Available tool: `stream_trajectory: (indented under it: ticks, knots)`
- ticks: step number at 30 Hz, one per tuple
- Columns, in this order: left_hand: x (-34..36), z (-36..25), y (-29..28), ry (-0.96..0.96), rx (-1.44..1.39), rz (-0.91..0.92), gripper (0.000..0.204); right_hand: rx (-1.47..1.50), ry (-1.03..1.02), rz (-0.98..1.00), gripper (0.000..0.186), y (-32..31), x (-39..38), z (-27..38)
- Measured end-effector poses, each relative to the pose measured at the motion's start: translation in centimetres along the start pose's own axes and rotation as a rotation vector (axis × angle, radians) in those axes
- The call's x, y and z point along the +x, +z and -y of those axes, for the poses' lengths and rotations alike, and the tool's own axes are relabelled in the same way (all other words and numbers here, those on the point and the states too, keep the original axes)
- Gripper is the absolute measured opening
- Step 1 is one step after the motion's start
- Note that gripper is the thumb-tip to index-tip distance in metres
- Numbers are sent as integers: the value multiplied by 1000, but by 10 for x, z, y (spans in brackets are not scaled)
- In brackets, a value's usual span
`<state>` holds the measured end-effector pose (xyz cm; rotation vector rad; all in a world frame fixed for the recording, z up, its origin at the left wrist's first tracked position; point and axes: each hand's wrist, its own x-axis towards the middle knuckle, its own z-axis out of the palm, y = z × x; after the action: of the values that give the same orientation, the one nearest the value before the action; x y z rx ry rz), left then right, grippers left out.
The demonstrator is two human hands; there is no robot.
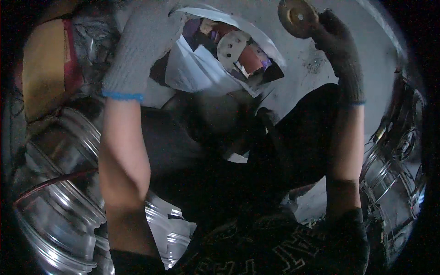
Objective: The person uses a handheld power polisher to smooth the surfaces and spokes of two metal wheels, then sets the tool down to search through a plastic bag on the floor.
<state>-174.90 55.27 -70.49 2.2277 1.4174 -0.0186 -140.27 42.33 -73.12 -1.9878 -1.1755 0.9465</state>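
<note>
At ten o'clock, on my far left, a yellow and red package (pixel 43 68) stood beside some dark crumpled plastic (pixel 94 43). Below it, towards eight o'clock, lay shiny metal wheels (pixel 64 197). My left hand (pixel 158 30), in a grey knitted glove with a blue cuff, was at eleven o'clock, up against the left edge of a white bag (pixel 192 68). Its fingertips were hidden, so I cannot tell how far they were closed. The bag sat at twelve o'clock with its mouth spread wide, showing a jumble of scraps, among them a pale round sheet (pixel 233 48) with holes and a reddish-brown piece (pixel 250 60). At one o'clock, well above the grey floor (pixel 298 78), was a brown disc (pixel 294 26). My gloved right hand (pixel 331 32), just right of it, had its fingers closed on the disc's edge. Tangled wires (pixel 403 146) lay at three o'clock.
</note>
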Motion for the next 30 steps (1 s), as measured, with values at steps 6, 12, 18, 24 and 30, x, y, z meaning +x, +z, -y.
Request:
stream_trajectory:
  ticks: [6, 12, 18, 24, 30]
  knots:
    - [9, 23, 12, 401, -165, -188, 33, -281, 252, 159, 41, 18, 33, -35]
    - [3, 11, 1, 231, 54, -113, 35, -561, -264, 395, 58, 47, -1, -83]
    - [19, 37, 6, 288, -39, -260, 37, -583, -119, 549, 52, 79, 22, -81]
    - [9, 47, 0, -71, -79, -367, 34, -37, 164, 500, 48, 48, 11, 11]
    - [-20, -38, -7, 100, -193, -504, 45, 179, -28, 438, 53, 45, 9, 44]
